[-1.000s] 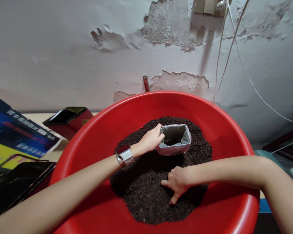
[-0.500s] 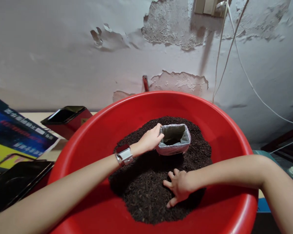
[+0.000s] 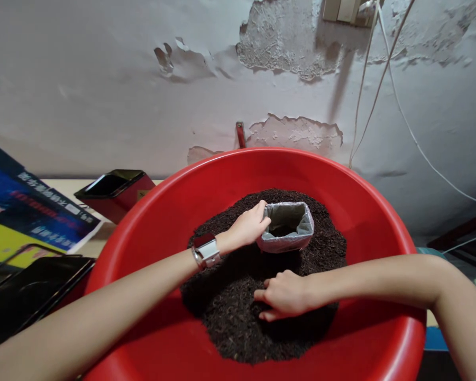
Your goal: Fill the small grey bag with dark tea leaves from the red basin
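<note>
A big red plastic basin (image 3: pixel 158 222) holds a heap of dark, dry loose leaves (image 3: pixel 238 328) that look like tea. Pinching the left edge of a box-shaped, silvery foil-lined bag (image 3: pixel 287 242) is my left hand (image 3: pixel 249 225). The bag stands open-topped on the heap, dark inside. Closer to me, my right hand (image 3: pixel 283 293) is in the leaves with its fingers curled inward, gathering some; part of its grip is hidden. A watch (image 3: pixel 207 251) is on my left wrist.
A red and black tin (image 3: pixel 115 193) stands left of the basin, and a black tray-like container (image 3: pixel 35 286) is nearer me. Behind them lies a printed blue and yellow sheet (image 3: pixel 27 211). White cables (image 3: pixel 400 114) hang along the peeling wall (image 3: pixel 103 106).
My right hand has shifted left through the leaves, and its spread fingers have curled together. My left hand keeps its hold on the bag. The whole view has shifted slightly.
</note>
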The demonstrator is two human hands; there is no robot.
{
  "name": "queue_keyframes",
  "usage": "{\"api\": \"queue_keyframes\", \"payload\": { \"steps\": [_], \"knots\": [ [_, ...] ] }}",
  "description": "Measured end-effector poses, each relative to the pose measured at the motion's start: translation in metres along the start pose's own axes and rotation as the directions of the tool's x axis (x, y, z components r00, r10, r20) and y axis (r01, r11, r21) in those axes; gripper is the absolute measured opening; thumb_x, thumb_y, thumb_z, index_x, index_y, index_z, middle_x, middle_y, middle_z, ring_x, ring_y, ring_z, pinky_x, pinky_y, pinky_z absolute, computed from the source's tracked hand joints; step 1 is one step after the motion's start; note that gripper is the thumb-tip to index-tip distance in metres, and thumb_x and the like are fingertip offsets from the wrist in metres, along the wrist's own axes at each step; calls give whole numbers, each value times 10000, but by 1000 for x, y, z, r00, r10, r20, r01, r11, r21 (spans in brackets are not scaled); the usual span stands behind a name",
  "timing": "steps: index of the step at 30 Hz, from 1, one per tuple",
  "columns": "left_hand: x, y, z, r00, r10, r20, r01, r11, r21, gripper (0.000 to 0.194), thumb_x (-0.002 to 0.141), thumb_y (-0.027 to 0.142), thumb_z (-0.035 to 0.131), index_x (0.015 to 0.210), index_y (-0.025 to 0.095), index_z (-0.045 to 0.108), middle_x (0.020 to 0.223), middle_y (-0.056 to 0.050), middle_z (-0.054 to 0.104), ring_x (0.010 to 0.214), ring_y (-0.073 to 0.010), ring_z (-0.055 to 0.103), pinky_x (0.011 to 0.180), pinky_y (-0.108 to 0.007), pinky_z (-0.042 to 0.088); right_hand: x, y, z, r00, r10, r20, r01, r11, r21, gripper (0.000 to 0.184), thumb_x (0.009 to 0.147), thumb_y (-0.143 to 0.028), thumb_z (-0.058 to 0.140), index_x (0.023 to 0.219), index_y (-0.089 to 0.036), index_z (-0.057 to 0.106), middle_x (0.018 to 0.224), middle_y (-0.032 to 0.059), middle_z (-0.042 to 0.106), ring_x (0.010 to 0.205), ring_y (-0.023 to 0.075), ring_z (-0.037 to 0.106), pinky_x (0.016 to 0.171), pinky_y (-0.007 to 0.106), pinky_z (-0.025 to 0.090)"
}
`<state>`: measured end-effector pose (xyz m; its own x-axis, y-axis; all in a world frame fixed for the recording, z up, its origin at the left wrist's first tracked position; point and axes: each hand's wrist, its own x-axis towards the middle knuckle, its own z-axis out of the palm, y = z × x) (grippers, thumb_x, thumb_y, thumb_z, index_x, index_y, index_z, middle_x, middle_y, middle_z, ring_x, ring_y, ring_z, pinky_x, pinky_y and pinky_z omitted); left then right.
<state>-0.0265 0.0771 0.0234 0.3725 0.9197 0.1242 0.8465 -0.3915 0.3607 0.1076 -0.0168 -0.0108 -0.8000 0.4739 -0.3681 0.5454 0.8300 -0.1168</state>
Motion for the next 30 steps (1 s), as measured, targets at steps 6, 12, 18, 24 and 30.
{"api": "queue_keyframes", "payload": {
  "steps": [6, 12, 18, 24, 30],
  "knots": [
    [1, -2, 1, 1000, -5, -12, 5, 1000, -9, 268, 789, 232, 324, 1034, 153, 398, 913, -112, 598, 801, -250, 595, 688, -337, 432, -8, 14, -48, 952, -97, -289, 109, 994, 26, 358, 862, -464, 385, 1061, -200, 523, 888, 83, 631, 706, 218, 630, 572, 305, 463],
    [3, -16, 8, 988, 155, -17, -156, 978, -137, 231, 732, 222, 408, 958, 175, 420, 989, -84, 581, 915, -218, 569, 789, -313, 441, -7, 51, -83, 802, 144, -580, -137, 989, 56, 324, 877, -414, 386, 1063, -173, 496, 989, 90, 591, 827, 184, 589, 675, 274, 419],
    [2, -6, 5, 1000, -10, 8, 10, 999, -51, 195, 780, 205, 328, 957, 163, 398, 921, -121, 597, 831, -259, 602, 693, -342, 451, 8, 80, -63, 858, 299, -418, -304, 951, 56, 421, 924, -410, 221, 988, -171, 561, 919, 104, 631, 769, 210, 608, 650, 298, 410],
    [0, -3, 2, 1000, 11, 7, -11, 999, -33, 197, 760, 173, 332, 947, 173, 393, 909, -111, 602, 815, -250, 605, 681, -327, 442, 11, 74, -58, 839, 298, -455, -312, 949, 46, 453, 933, -380, 180, 899, -171, 581, 889, 89, 645, 755, 202, 611, 647, 290, 402],
    [1, -6, 3, 1000, 18, 3, -17, 998, -61, 178, 767, 186, 348, 939, 173, 392, 903, -104, 595, 812, -238, 598, 693, -324, 437, 12, 76, -59, 753, 217, -621, -299, 954, -30, 333, 904, -341, 281, 915, -139, 546, 875, 95, 622, 762, 186, 575, 668, 299, 388]
  ]
}}
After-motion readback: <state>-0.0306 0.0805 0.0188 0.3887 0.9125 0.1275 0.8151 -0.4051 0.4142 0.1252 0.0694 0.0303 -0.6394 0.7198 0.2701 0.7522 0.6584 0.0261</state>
